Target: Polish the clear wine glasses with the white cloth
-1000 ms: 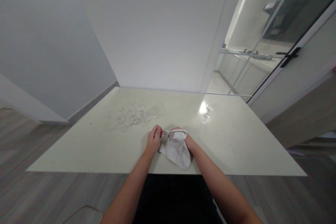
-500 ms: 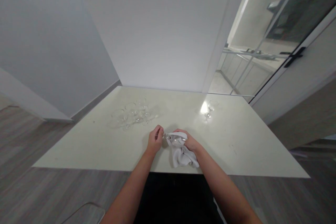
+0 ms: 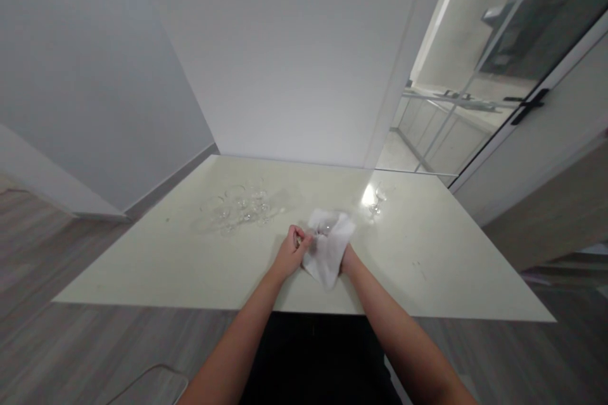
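My left hand [image 3: 289,254] is closed around the stem or foot end of a stemmed glass [image 3: 327,228]. The glass lies tilted, its bowl pointing right and resting in a white cloth [image 3: 326,261] that drapes down toward the table. Most of my right hand [image 3: 349,259] is hidden behind the cloth; it grips the cloth and supports it under the bowl. Both hands are just above the near middle of the table.
Several clear stemmed glasses [image 3: 242,204] stand grouped on the pale table [image 3: 190,266], left of my hands. Another stemmed glass [image 3: 376,207] stands at the right, near a bright reflection. A white wall [image 3: 285,76] rises behind the table, with a glass-paned door [image 3: 456,107] at the right.
Both hands have moved slightly up and away from me with the glass. The cloth, earlier bunched below the bowl, is now spread wider around it and covers more of my right hand.
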`<state>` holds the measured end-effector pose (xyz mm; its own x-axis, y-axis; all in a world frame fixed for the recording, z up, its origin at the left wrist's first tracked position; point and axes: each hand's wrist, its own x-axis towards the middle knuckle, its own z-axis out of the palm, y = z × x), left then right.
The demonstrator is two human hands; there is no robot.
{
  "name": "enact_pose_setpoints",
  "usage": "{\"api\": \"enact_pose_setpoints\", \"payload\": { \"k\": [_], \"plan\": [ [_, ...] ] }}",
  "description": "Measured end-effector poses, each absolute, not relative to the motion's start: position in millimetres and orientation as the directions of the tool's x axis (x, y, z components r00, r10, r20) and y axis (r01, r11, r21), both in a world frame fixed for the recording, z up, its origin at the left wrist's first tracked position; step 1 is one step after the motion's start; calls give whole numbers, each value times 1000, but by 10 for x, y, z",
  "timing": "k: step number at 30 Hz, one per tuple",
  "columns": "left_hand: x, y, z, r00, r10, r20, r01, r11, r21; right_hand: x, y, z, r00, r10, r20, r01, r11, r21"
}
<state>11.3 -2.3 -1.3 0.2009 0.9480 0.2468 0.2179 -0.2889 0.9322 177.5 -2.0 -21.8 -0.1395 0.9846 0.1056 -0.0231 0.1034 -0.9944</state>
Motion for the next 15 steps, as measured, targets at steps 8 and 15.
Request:
{"api": "enact_pose_setpoints", "payload": {
  "k": [8, 15],
  "plan": [
    [97, -88, 135, 409, 830, 379, 246, -500, 830, 1820, -51, -158, 174, 976, -133, -355, -63, -933],
    [57, 29, 39, 83, 937, 338, -17, -338, 941, 1743, -187, -87, -329, 942, 75, 47, 95, -994]
  ]
}}
